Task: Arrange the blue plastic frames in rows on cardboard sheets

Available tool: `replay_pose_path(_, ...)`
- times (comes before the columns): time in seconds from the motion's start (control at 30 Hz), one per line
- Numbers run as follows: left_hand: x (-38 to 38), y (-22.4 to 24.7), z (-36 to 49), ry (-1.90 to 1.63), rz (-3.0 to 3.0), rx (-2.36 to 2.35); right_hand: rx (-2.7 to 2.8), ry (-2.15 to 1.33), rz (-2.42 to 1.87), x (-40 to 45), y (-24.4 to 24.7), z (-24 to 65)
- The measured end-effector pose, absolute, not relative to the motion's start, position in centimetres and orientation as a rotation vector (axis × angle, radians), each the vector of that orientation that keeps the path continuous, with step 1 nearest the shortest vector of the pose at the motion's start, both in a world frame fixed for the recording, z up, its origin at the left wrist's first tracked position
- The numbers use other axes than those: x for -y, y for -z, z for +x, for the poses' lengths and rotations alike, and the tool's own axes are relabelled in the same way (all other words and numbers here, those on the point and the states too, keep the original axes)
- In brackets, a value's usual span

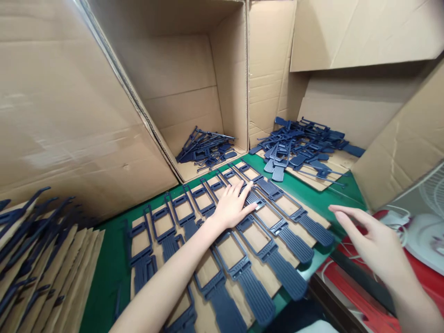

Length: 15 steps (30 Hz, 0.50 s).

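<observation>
Dark blue plastic frames with ribbed paddles (296, 240) lie in rows on a cardboard sheet (255, 236). My left hand (234, 203) rests on the frames near the middle of the sheet, fingers spread and palm down, gripping none of them. Off the sheet's right edge, my right hand (367, 236) hangs in the air. Its thumb and index finger point left with their tips close together, and no part shows between them; its other fingers are mostly hidden.
A cardboard box (183, 64) at the back holds loose blue parts (208, 147). Another pile (305, 143) lies on cardboard at the back right. Cardboard layers with parts (65, 273) stand at left on the green table (107, 259). A white fan (423, 231) is at right.
</observation>
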State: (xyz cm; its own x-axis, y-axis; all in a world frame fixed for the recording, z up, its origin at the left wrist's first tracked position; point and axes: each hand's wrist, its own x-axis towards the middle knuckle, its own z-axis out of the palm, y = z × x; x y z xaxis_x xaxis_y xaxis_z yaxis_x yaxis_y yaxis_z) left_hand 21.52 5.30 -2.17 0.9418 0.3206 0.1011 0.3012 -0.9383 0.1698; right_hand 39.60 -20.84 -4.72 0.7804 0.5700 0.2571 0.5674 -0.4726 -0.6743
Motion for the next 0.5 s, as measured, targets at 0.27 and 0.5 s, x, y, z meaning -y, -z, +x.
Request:
replay_pose_path(0.27, -3.6, -7.0, 18.3, -0.291, 2.872, -0.524, 0.866, -0.177, -2.126, 21.2, 6.9, 41.1)
replay_pose_path(0.5, 6.8, -12.9, 6.0, -0.817, 2.696, -1.076, 1.097, -0.071, -2.178, 21.0, 7.8, 42.6)
